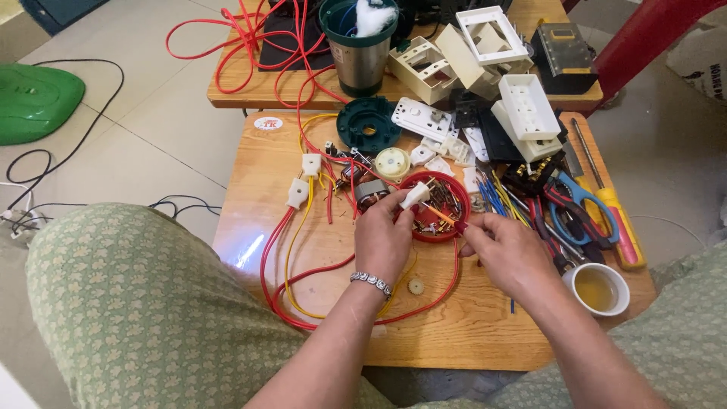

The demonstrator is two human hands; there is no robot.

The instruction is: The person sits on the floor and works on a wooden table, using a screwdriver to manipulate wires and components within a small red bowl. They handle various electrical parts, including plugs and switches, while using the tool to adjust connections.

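My left hand (pixel 382 238) holds a small white plastic part (pixel 415 195) over a round red dish (pixel 456 229) filled with small screws and metal bits. My right hand (pixel 506 250) is beside it, fingertips pinching a thin orange-handled tool (pixel 439 214) that reaches into the dish. A small motor (pixel 370 192) with copper windings lies just left of the dish. Red and yellow wires (pixel 291 250) with white connectors (pixel 297 192) loop across the wooden table (pixel 469 333).
A small cup of yellowish liquid (pixel 597 288) stands by my right wrist. Blue scissors (pixel 579 201), pliers and screwdrivers (pixel 613 212) lie at the right. White socket housings (pixel 526 106), a green round base (pixel 369 123) and a metal canister (pixel 358 45) crowd the back. Cables run over the tiled floor (pixel 151 136) at the left.
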